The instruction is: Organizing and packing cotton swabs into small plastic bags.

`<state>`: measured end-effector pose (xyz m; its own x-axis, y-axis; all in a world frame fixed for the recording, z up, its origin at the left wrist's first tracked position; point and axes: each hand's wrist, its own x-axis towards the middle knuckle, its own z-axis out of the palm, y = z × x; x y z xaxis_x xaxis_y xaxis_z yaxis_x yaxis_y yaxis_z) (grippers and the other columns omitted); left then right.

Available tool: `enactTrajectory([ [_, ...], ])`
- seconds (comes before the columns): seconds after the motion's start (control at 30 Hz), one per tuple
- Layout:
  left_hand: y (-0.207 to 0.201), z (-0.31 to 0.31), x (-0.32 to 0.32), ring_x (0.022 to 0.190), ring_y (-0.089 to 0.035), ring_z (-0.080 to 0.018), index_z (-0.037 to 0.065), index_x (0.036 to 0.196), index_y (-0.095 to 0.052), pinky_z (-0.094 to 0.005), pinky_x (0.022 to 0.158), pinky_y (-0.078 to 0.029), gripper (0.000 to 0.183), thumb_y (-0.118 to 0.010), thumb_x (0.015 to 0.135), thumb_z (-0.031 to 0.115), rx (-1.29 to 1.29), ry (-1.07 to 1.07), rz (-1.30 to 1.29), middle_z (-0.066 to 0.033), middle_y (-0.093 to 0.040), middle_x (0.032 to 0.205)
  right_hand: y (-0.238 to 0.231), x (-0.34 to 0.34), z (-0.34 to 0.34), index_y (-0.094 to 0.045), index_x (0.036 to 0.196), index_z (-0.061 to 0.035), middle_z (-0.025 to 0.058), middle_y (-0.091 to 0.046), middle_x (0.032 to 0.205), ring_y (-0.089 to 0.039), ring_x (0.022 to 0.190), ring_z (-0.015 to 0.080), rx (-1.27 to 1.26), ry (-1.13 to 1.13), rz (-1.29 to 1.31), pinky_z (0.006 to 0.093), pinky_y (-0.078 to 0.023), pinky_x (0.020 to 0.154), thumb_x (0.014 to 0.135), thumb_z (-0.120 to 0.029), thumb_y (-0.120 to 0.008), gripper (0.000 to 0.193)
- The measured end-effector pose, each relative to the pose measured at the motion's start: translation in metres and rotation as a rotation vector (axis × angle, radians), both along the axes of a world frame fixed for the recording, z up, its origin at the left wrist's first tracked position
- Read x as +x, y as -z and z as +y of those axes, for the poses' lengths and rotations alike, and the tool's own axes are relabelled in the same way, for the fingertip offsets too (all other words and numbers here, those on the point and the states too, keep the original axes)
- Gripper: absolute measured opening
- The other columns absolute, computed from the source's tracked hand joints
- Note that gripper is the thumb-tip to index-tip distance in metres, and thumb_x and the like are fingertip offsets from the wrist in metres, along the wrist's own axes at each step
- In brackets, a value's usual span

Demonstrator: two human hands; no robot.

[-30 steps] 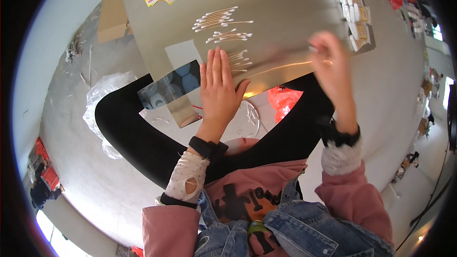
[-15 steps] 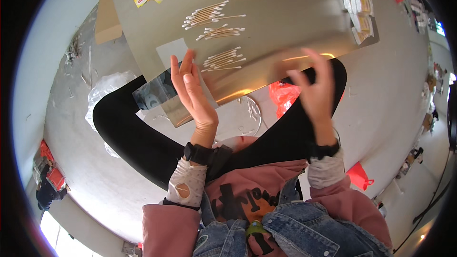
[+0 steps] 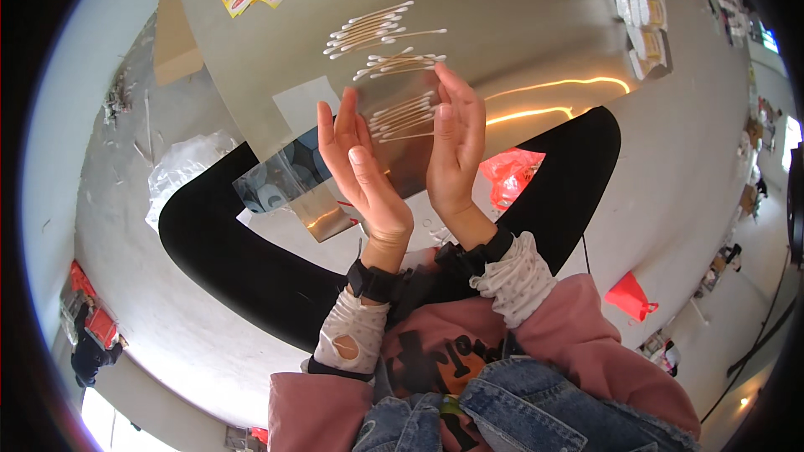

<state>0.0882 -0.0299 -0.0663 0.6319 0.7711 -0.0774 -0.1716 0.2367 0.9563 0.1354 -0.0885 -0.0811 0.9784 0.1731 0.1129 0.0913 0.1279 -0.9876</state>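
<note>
Left hand [image 3: 370, 192] and right hand [image 3: 455, 155], flanking cotton swabs [image 3: 402, 115], shiny tabletop [image 3: 536, 33]

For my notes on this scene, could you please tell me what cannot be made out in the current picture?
All in the head view:
Nearest cotton swabs: a right tip hidden by the right hand.
Patterned plastic: right end hidden by the left hand.
White packs: far end cut off by the upper edge.
</note>
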Motion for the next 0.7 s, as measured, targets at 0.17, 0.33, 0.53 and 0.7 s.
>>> enactTrajectory([
  [0.17,0.002,-0.003,0.007,0.147,-0.033,-0.0295,0.0,0.157,-0.018,-0.0408,0.122,-0.021,0.063,-0.035,0.108,0.036,0.069,0.032,0.011,-0.0236,-0.036,0.156,0.0,-0.002,0.006,-0.042,0.139,0.0029,0.0189,-0.047,0.147,-0.041,0.14,0.0282,-0.004,-0.033,-0.016,0.0416,-0.029,0.119,0.107,-0.017,-0.048,0.038],
  [0.33,-0.003,0.006,0.006,0.14,-0.042,-0.028,-0.003,0.147,-0.034,-0.0395,0.118,-0.028,0.049,-0.046,0.105,0.018,0.084,0.032,0.034,-0.0208,-0.045,0.148,-0.007,0.032,-0.013,-0.055,0.129,-0.0019,0.0147,-0.06,0.127,-0.057,0.121,0.0291,-0.423,0.04,-0.071,0.0392,-0.043,0.103,0.097,-0.008,-0.062,0.033],
  [0.53,-0.003,0.031,0.018,0.117,-0.058,-0.0215,-0.002,0.132,-0.052,-0.0326,0.096,-0.045,0.037,-0.053,0.095,-0.003,0.518,0.162,0.318,-0.0131,-0.062,0.131,-0.006,0.088,-0.018,-0.065,0.099,-0.0061,0.0097,-0.066,0.096,-0.061,0.093,0.0334,-0.672,-0.171,-0.512,0.042,-0.047,0.084,0.08,0.003,-0.068,0.021],
  [0.7,-0.006,0.05,0.026,0.099,-0.062,-0.0271,0.0,0.122,-0.06,-0.036,0.083,-0.051,0.032,-0.058,0.09,-0.006,0.524,0.163,0.43,-0.0143,-0.064,0.111,-0.006,0.099,-0.019,-0.066,0.086,-0.0062,0.0052,-0.065,0.089,-0.06,0.088,0.0307,-0.669,-0.285,-0.592,0.0415,-0.048,0.08,0.078,0.003,-0.07,0.013],
])
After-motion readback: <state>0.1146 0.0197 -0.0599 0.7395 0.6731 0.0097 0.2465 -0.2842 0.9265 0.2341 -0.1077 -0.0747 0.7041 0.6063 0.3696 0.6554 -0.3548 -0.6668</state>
